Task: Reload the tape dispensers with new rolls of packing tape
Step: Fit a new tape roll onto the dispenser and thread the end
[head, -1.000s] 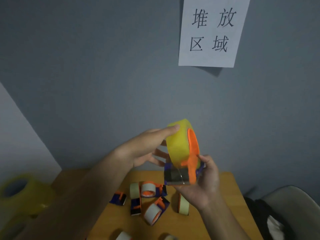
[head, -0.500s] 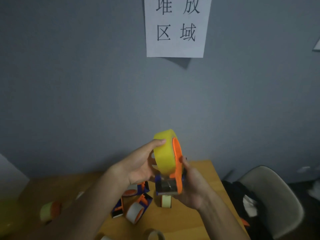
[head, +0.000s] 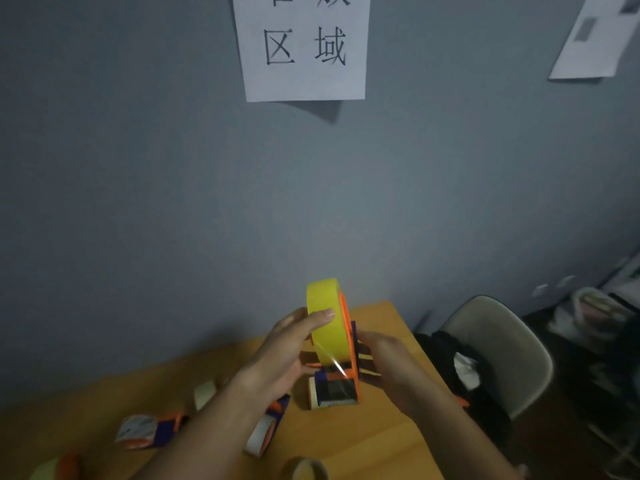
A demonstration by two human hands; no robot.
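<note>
A full yellow tape roll (head: pixel 327 320) sits in an orange and blue tape dispenser (head: pixel 341 386), held upright above the wooden table (head: pixel 388 441). My left hand (head: pixel 287 355) grips the roll, thumb on its yellow face and fingers behind it. My right hand (head: pixel 388 358) holds the dispenser's frame from the right side. A shiny strand of tape runs from the roll down to the dispenser's mouth.
Other dispensers with near-empty rolls (head: pixel 149 431) (head: pixel 265 431) and loose cardboard cores (head: pixel 308 469) (head: pixel 204 393) lie on the table. A grey chair (head: pixel 502 344) with dark cloth stands at the right. A paper sign (head: pixel 301 46) hangs on the grey wall.
The view has swung right and tilted down. Both hands have lowered the roll and dispenser toward the table, keeping the same hold.
</note>
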